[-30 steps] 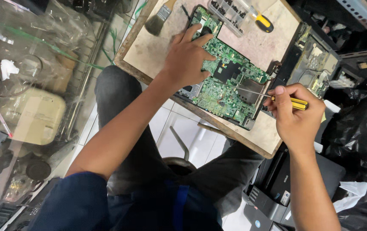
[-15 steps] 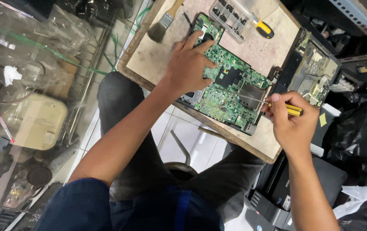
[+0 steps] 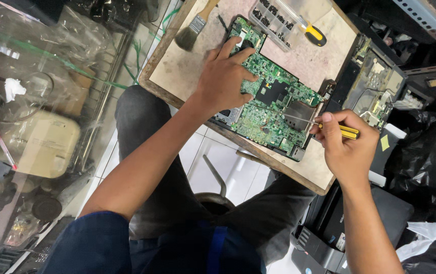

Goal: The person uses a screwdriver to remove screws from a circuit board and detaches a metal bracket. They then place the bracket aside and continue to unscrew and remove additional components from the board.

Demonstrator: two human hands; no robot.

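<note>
Green circuit board lies on a wooden board; left hand presses it flat, fingers spread, right hand grips a yellow-handled screwdriver.

circuit board on wooden board, brush left, screw tray behind

Left hand: palm down, fingers spread and pressed flat, forearm bare and stretched forward from a dark blue sleeve. Right hand: near the right edge of the table, fingers curled shut in a pinch grip, thumb on top, wrist bent slightly inward, forearm bare.
</note>
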